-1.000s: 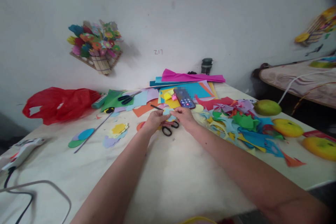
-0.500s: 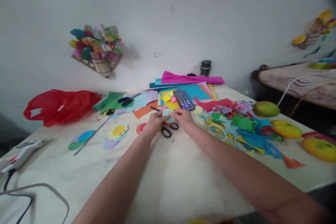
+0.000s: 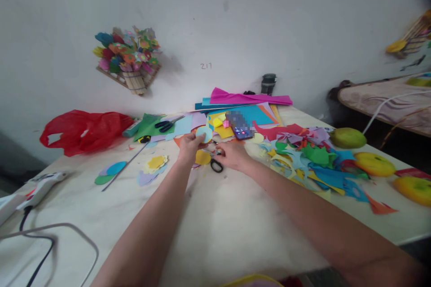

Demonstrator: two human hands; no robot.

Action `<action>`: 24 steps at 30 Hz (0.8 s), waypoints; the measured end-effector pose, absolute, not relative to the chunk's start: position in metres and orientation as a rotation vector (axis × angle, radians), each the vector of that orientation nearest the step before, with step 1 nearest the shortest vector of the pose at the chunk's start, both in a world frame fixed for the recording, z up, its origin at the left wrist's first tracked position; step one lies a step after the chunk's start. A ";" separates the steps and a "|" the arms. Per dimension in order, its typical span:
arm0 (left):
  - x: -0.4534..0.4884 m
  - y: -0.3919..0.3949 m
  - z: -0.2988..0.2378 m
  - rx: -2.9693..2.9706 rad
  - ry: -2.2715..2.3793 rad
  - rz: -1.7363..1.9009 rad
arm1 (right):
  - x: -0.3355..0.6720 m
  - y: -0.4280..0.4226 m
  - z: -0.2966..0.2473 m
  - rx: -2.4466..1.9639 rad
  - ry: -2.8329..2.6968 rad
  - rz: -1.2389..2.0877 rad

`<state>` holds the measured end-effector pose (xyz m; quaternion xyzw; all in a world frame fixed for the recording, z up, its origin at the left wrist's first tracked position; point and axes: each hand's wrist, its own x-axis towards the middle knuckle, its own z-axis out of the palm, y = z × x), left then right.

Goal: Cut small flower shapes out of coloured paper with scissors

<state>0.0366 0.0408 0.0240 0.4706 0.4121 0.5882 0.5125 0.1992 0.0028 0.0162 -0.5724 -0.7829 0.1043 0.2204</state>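
Note:
My left hand (image 3: 189, 147) pinches a small light-blue paper circle (image 3: 204, 134) and holds it up a little above the table. My right hand (image 3: 230, 154) rests low on the table with its fingers closed on the black-handled scissors (image 3: 216, 164). A yellow paper circle (image 3: 203, 157) lies on the table between the two hands. A phone (image 3: 239, 127) lies just beyond the hands on sheets of coloured paper (image 3: 235, 112).
Coloured paper scraps (image 3: 313, 161) cover the right side, with fruit (image 3: 348, 137) beyond them. A red plastic bag (image 3: 84, 129), a second pair of scissors (image 3: 166, 124), paper flowers (image 3: 153, 166), a thin stick (image 3: 124, 166) and a glue gun (image 3: 37, 188) with its cable lie left.
My left hand has lifted the light-blue circle up and away from my right hand. My right hand has dropped onto the scissors. The yellow circle now shows between them.

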 end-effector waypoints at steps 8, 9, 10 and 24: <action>0.028 0.044 0.027 1.046 1.012 1.507 | 0.180 -0.016 0.033 -1.758 -2.513 0.036; 0.027 0.044 0.026 1.033 1.012 1.514 | 0.178 -0.016 0.035 -1.769 -2.529 0.025; 0.026 0.045 0.026 1.018 1.013 1.517 | 0.177 -0.017 0.036 -1.774 -2.541 0.014; 0.018 0.026 0.020 0.926 1.063 1.520 | 0.184 -0.007 0.033 -1.813 -2.327 -0.021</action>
